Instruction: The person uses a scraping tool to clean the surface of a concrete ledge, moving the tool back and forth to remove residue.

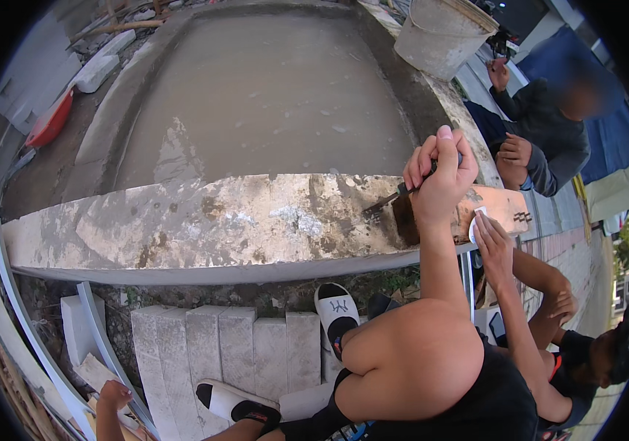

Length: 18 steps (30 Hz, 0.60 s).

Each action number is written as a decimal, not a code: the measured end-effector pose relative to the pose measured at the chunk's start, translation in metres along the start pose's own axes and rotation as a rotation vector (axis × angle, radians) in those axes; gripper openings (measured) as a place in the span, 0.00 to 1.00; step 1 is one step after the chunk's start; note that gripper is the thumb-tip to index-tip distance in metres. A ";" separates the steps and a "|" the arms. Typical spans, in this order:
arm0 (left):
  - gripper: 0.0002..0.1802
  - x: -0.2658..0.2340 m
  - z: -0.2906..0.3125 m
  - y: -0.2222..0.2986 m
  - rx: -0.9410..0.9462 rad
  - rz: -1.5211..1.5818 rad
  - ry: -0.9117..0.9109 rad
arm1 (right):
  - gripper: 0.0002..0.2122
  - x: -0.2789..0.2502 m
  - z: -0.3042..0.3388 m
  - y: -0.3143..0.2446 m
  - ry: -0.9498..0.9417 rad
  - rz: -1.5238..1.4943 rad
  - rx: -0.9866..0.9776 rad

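Observation:
My right hand [443,173] is wrapped round the dark handle of a tool, thumb on top. The tool's thin dark shaft [384,203] slants down to the left, its tip against the stained top of a concrete ledge [248,220]. Its exact kind is unclear. Under my right wrist lies an orange-tan block [502,202] with a dark brown end. A co-worker's hand [492,239] presses a white piece [478,224] against that block. At the lower left, my left hand [114,395] is closed beside pale board scraps; anything in it is hidden.
Beyond the ledge lies a basin of murky grey water [263,95]. A dirty white bucket [443,37] stands on its far right rim. A second person [542,132] sits at the right. Grey blocks [226,353] lie by my feet; metal strips [17,309] are at the left.

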<state>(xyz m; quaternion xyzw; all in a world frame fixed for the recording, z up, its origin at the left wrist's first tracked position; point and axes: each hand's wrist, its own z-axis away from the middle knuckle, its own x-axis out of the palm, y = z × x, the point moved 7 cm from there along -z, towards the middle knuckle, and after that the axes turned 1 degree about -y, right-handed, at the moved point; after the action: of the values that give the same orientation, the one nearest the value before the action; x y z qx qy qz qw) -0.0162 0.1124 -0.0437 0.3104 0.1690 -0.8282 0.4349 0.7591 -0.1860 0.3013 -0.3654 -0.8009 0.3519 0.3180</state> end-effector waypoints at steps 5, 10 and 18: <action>0.12 0.003 -0.007 -0.002 -0.064 0.034 -0.002 | 0.17 0.009 0.017 -0.018 -0.137 0.021 -0.123; 0.13 0.005 0.002 -0.013 -0.060 0.006 -0.001 | 0.18 -0.010 0.002 0.005 0.029 -0.081 0.059; 0.11 0.001 -0.006 -0.008 0.014 0.037 0.043 | 0.17 0.001 0.000 -0.005 -0.075 0.096 -0.046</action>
<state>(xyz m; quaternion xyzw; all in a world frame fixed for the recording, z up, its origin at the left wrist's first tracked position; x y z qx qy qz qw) -0.0208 0.1193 -0.0488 0.3343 0.1667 -0.8143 0.4443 0.7567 -0.1872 0.3061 -0.3973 -0.8018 0.3616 0.2618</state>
